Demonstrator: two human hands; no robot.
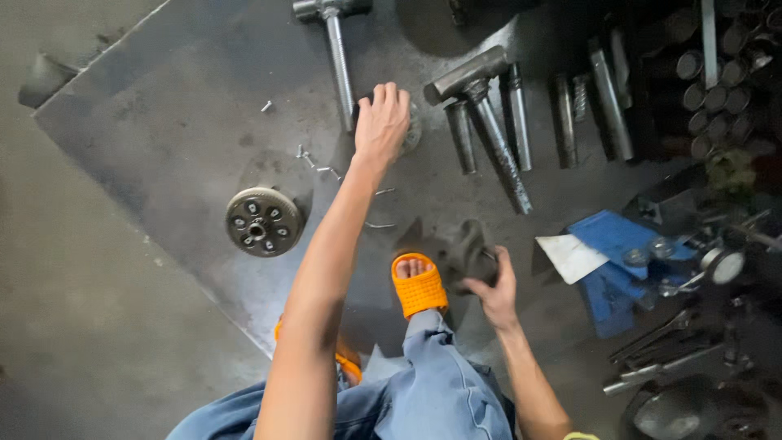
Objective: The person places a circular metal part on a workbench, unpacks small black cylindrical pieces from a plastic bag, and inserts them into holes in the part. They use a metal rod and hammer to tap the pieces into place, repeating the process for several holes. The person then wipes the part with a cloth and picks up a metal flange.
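A: While the toothed metal disc (263,221) lies apart at the left on the steel floor plate (163,122), the left hand (380,124) reaches over a small round part (411,134), fingers spread, not closed on it.

B: Risks?

A: Loose bent wires (318,167) near the arm could snag. The right hand (494,292) pinches a dark rag (460,251) beside the orange sandal (419,285); hammers (481,106) lie close.

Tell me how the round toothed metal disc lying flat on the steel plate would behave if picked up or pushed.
The toothed disc looks like thick solid metal, so probably heavy for its size and rigid. It lies flat on the steel plate, so a push would likely slide it, not roll it. Its surface looks grimy, perhaps oily, so possibly slippery.
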